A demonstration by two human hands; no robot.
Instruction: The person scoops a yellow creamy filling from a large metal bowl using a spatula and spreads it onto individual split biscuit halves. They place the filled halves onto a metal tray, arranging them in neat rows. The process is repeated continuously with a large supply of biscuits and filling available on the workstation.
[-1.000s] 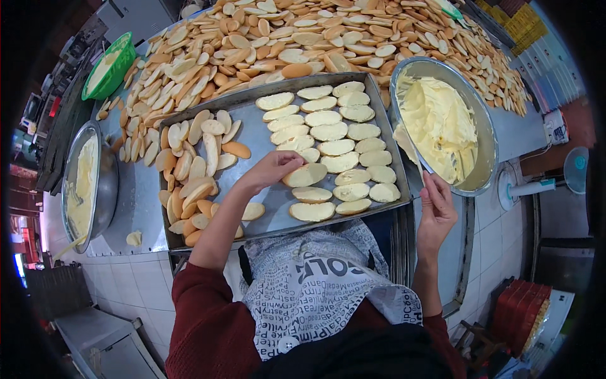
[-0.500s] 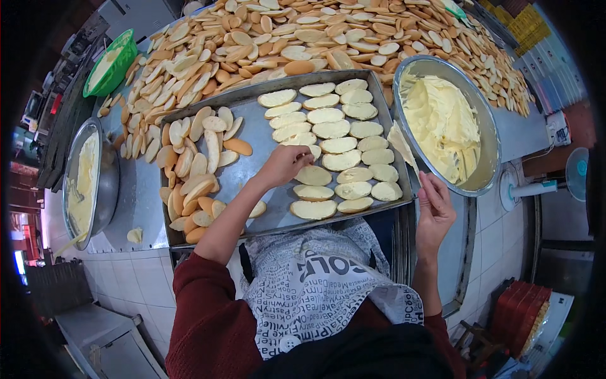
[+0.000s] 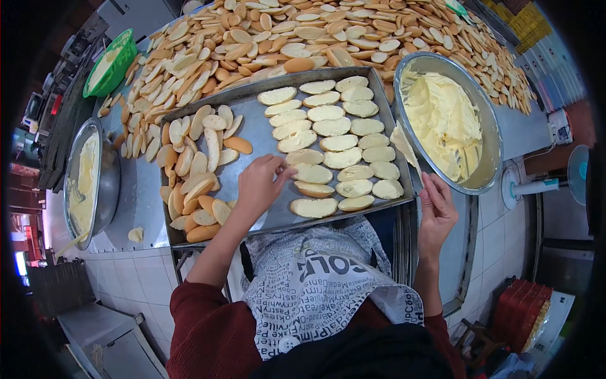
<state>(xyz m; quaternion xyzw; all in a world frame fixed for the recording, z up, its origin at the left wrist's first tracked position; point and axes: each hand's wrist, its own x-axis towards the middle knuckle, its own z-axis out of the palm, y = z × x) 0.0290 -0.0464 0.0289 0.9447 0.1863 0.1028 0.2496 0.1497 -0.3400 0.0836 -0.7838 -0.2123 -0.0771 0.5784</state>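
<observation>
My right hand (image 3: 435,211) pinches the thin handle of a flat spatula (image 3: 407,150) smeared with pale cream. Its blade leans over the right edge of the metal tray (image 3: 252,115), beside a steel bowl of pale yellow cream (image 3: 442,123). My left hand (image 3: 260,184) is over the middle of the tray with fingers bent and slightly apart, nothing visible between them. Its fingertips are at the left end of a coated bread slice (image 3: 312,174). A bread slice (image 3: 304,156) lies just above that one. Several coated slices stand in columns across the tray's right half.
Uncoated bread pieces (image 3: 196,164) are heaped on the tray's left side. Behind the tray spreads a large pile of bread halves (image 3: 284,38). A second steel bowl with cream (image 3: 88,183) stands at the left, and a green basin (image 3: 110,63) farther back.
My left hand has drawn back to the left and toward me, uncovering the bread slice that was under its fingers. My right hand and the spatula have barely moved.
</observation>
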